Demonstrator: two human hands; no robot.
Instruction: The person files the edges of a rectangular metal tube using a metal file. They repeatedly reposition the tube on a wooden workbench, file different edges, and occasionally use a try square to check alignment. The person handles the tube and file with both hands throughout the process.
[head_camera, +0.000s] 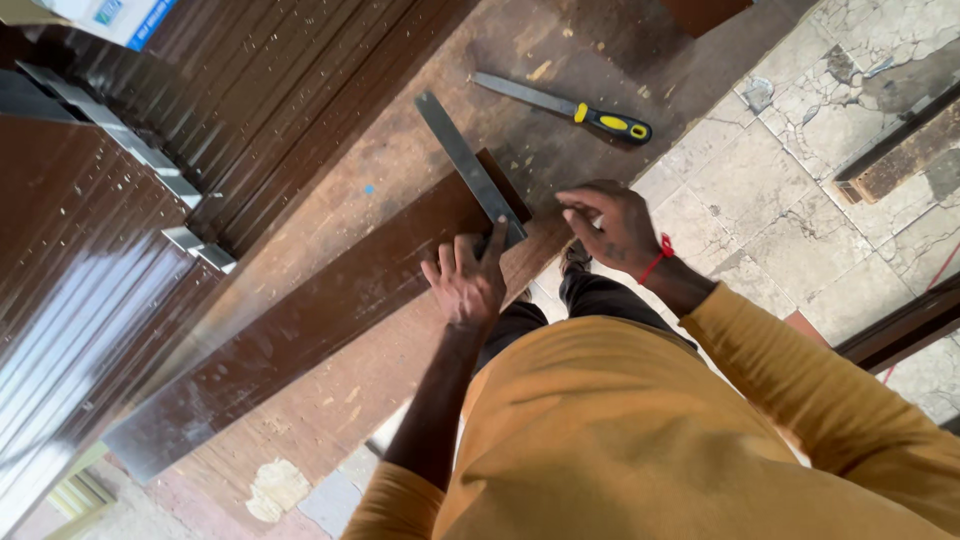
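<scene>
You are marking the long dark board, which lies across the desk. Your left hand presses the steel square flat with spread fingers; your right hand pinches something unseen. Next, I judge: a steady square.

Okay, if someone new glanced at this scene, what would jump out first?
Both hands meet mid-frame: the left hand presses a steel square onto the end of a long glossy brown board, the right hand beside it. Beyond them, a yellow-and-black-handled file lies on the workbench.
</scene>
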